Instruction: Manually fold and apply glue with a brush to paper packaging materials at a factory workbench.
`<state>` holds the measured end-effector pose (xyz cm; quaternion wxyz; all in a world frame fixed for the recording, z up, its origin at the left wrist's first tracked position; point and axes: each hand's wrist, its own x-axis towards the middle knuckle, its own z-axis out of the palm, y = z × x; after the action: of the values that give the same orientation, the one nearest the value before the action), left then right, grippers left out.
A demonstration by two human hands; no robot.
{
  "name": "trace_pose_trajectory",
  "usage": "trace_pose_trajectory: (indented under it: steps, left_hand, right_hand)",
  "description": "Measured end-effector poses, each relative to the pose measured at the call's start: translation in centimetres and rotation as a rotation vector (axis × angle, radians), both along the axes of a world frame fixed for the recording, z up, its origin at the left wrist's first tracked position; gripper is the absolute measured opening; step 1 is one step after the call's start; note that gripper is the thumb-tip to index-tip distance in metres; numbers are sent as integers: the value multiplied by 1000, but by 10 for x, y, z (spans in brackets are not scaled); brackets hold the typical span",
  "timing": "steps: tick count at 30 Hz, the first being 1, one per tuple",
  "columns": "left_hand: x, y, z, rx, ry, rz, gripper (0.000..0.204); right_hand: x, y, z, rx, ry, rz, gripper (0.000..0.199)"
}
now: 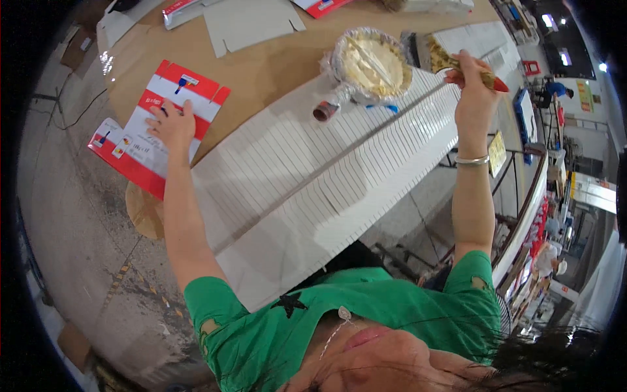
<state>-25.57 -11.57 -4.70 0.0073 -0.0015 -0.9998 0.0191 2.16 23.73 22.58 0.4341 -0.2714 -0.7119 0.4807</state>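
Resting flat and open, the left hand (173, 124) pins a red-and-white flattened carton (153, 127) to the surface (261, 65). The right hand (473, 98) has its grip closed around a red-handled brush (467, 70), just beside the foil-lined glue pan (371, 65). Glue could drip onto the fanned white cards (313, 176) if the loaded brush crosses them slowly.

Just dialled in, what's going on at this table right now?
A person in a green shirt works at a brown table. The left hand lies flat on a red and white flattened cardboard carton at the table's left edge. The right hand holds a red-handled brush beside a foil-lined pan of pale yellow paste. Between the hands, a long overlapping row of white flat cardboard pieces runs diagonally across the table. More flat cartons lie at the far end.
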Motion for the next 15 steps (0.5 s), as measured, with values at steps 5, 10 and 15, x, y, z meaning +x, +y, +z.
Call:
trace_pose_trajectory:
  steps: [5,10,15]
  left_hand:
    - [-10,-24,-13,316,138,-311,72]
    - [-3,-70,5,353,240,622,91]
    - [-44,-351,-38,992,133,758,77]
  right_hand:
    - [-25,50,-39,-90,-114,-13,17]
    - [-30,62,-52,-70,-268,262,24]
    - [-64,50,-73,-80,-399,421,18]
